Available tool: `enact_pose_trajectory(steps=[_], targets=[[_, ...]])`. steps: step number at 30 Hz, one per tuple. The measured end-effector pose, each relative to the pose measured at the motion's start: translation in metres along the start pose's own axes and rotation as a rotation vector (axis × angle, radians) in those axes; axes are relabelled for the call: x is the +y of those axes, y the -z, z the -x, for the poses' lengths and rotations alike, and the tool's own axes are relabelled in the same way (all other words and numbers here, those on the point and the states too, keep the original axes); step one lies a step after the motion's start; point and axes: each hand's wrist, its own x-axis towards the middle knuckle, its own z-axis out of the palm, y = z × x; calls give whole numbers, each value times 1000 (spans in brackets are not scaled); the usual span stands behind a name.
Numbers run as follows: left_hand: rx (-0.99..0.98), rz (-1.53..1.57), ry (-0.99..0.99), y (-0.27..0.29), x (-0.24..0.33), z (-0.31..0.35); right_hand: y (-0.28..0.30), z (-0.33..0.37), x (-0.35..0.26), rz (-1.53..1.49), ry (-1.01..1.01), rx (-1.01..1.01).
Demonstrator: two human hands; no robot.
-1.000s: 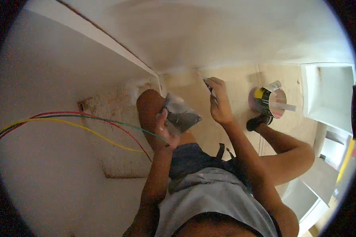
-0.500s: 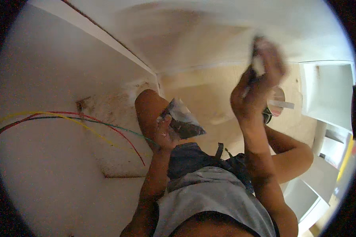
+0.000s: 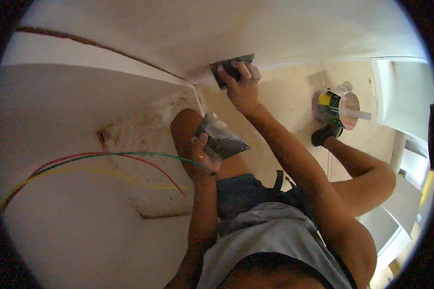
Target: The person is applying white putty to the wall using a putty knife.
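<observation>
My left hand (image 3: 203, 155) grips a flat, wide scraper (image 3: 225, 136) smeared with pale filler, held above my bent left leg. Its fingers wrap beneath the blade, with the thumb on top. Reaching forward, my right hand (image 3: 246, 86) is closed around a dark rectangular trowel (image 3: 231, 70), which lies against the pale wall (image 3: 178, 33) close to the inside corner. The trowel's underside is hidden from view.
Red, green and yellow wires (image 3: 96, 154) stick out from the left, near my left forearm. A bucket (image 3: 329, 113) with a pale stick across its mouth stands beside my right foot. White open cabinets (image 3: 405, 96) stand at the right.
My right hand has swung left with the trowel, from high on the right to the wall by the corner. The left hand still holds the scraper, and the view has shifted slightly.
</observation>
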Motion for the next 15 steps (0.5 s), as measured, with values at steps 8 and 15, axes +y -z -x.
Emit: enact_pose_trajectory(steps=[8,15], targets=[[259,177,258,2,-22,-12,-31,72,20,3,-31,-312],[175,278,340,18,-28,-18,122,32,-15,-805,-732,-347]])
